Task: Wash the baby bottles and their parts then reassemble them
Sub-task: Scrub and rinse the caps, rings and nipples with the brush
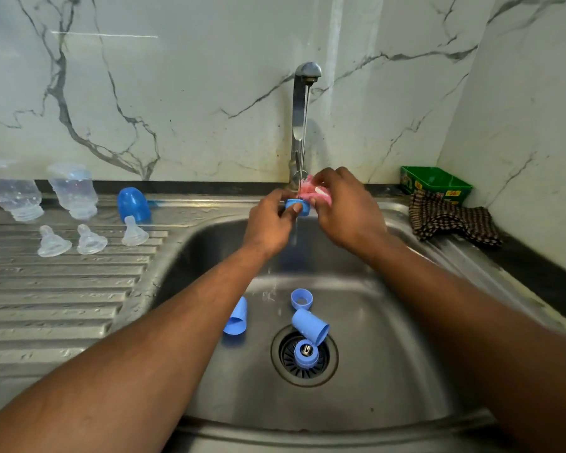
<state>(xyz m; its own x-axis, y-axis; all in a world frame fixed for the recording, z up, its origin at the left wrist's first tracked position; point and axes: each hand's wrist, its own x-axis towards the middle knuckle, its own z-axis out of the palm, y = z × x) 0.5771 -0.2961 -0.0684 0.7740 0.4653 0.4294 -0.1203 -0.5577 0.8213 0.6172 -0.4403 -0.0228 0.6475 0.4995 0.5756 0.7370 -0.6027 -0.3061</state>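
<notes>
Where the sink (pixel 389 371) basin fills the lower middle of the frame, a blue ring (pixel 306 354) sits on the drain, a blue cap (pixel 310 325) touching it, a second ring (pixel 301 298) beyond, another cap (pixel 236 317) at left. Higher, at centre, under the tap's (pixel 303 103) stream, the left hand (pixel 268 223) pinches a blue collar (pixel 297 206); the right hand (pixel 347 207) grips a pink scrubber (pixel 307 190) against it. At mid-left, three teats (pixel 90 240) and two upturned bottles (pixel 74 190) stand on the drainboard (pixel 53 289).
</notes>
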